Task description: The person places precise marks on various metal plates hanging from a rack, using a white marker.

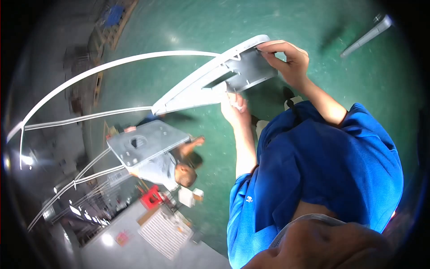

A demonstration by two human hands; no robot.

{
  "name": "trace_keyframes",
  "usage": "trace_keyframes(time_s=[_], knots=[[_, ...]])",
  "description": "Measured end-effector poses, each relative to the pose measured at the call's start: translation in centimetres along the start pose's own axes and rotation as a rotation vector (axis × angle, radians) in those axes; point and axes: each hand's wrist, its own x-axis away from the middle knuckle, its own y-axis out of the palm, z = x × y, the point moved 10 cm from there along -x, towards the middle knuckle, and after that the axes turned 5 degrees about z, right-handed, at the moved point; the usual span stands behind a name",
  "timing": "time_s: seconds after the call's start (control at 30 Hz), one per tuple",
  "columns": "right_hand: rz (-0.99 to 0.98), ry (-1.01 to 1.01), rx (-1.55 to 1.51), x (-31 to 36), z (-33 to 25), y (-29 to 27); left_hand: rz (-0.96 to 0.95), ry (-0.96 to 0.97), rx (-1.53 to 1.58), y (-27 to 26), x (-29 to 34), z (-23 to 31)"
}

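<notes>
A pale metal panel [192, 92] with a raised rim and a rectangular cutout hangs at an angle in front of me, its hollow side partly facing me. With fingers and thumb pinching its far right corner, my right hand [289, 60] grips the rim. Lower down, my left hand [235, 110] is at the panel's near edge by the cutout. Its fingers are closed round a white, cloth-like wad [238, 104], slightly blurred. White hanger rods [112, 67] reach the panel from the left.
To the left, a second grey panel [154, 139] with a round hole hangs on rods, and a co-worker [165, 168] reaches around it. Below are a red bin [151, 197] and a slatted white tray [163, 233]. A long grey bar [367, 36] is at far right above the green floor [201, 22].
</notes>
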Motion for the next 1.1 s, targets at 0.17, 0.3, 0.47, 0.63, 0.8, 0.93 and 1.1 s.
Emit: trace_keyframes(time_s=[0.17,0.3,0.47,0.63,0.8,0.93,1.1], knots=[[0.173,-0.014,0.123,0.6,0.2,0.6,-0.356,-0.091,-0.102,2.4,-2.1,2.1],[0.369,0.094,0.075,1.8,2.0,0.2,-0.411,-0.193,-0.336,2.8,-2.6,1.7],[0.559,0.163,-0.089,1.3,3.4,0.6,-0.48,-0.189,-0.434,3.6,-3.2,2.4],[0.59,0.164,-0.035,1.4,4.8,1.8,-0.471,-0.168,-0.423,3.5,-4.7,3.0],[0.534,0.043,0.106,1.0,5.6,2.2,-0.458,-0.194,-0.438,3.1,-6.1,3.0],[0.456,0.117,0.441,0.5,6.5,2.8,-0.468,-0.158,-0.431,2.3,-7.3,3.0],[0.482,0.206,0.211,2.4,8.0,3.0,-0.58,-0.219,-0.55,2.1,-8.5,1.4]])
